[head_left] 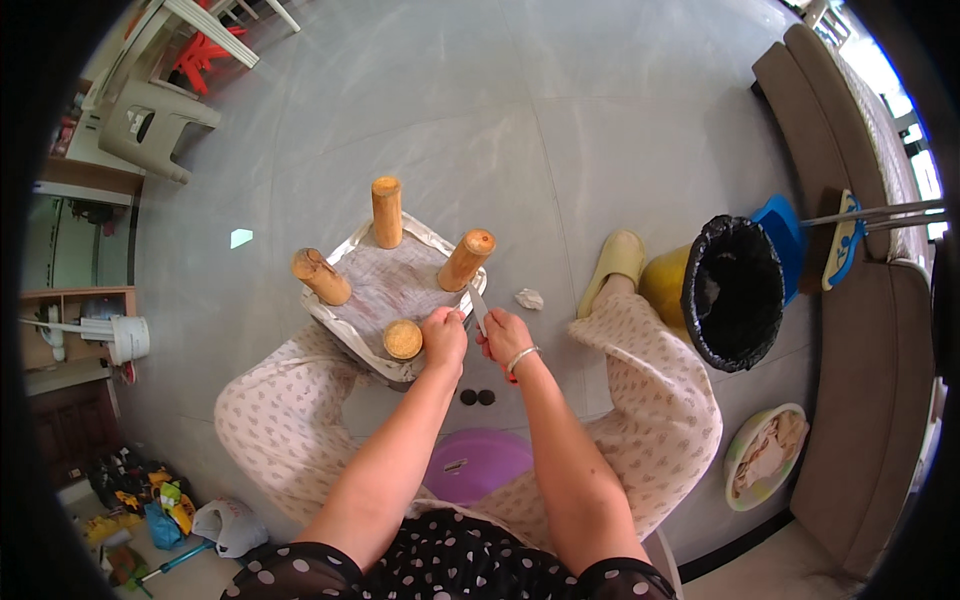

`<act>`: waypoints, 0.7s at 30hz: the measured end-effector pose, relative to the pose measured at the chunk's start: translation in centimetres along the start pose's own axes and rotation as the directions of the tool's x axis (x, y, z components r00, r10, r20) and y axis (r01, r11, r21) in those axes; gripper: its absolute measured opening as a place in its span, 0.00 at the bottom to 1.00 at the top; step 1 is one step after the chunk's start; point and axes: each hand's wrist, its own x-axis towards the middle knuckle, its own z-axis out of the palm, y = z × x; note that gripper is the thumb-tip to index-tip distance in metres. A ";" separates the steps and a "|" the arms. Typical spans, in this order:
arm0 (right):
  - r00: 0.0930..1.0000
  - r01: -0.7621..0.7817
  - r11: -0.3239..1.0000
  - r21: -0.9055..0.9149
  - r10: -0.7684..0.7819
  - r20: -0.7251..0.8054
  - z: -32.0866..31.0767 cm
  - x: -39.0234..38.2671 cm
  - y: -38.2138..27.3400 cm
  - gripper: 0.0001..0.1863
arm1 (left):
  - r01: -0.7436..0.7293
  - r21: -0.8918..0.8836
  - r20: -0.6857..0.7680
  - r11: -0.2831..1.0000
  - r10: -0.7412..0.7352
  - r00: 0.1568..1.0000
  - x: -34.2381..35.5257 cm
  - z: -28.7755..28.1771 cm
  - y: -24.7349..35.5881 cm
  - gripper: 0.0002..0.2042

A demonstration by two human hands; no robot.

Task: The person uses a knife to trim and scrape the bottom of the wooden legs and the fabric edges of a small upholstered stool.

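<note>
My right hand is wrapped around a knife, its blade pointing up and left, just beside the stool's edge. My left hand is curled closed on the near right rim of the upturned stool; I can't see where its fingertips end. That stool sits in front of my left shin, four round wooden legs pointing up, whitish fabric bunched along its border and a greyish cloth across the underside.

For clearance, the blade has little room on its left, with one wooden leg close to its tip. To its right there is a gap of tiled floor, where a crumpled white scrap lies, before the pale green slipper on my right foot. Two small dark discs lie between my forearms. My knees fence in both sides; beyond the stool the grey floor runs wide open. Farther right, a yellow bin with a black liner, a blue dustpan and a brown sofa close off that side.

As for writing, a rounded purple plastic object below my wrists carries a small label, too tiny for me to read.
</note>
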 end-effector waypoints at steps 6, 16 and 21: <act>0.996 0.053 0.985 -0.165 -0.064 -0.061 0.5 0.8 -0.6 0.15 | -0.107 0.164 -0.006 0.981 0.109 0.994 -0.6 0.3 0.4 0.07; 0.952 0.199 0.838 -0.507 -0.289 -0.103 1.5 0.8 0.3 0.13 | -0.126 0.121 0.037 0.985 0.123 0.992 -0.7 0.0 0.9 0.07; 0.970 0.202 0.841 -0.502 -0.243 -0.018 1.5 0.3 -0.2 0.14 | -0.172 0.209 0.056 0.963 0.164 0.985 -0.4 -0.6 0.8 0.07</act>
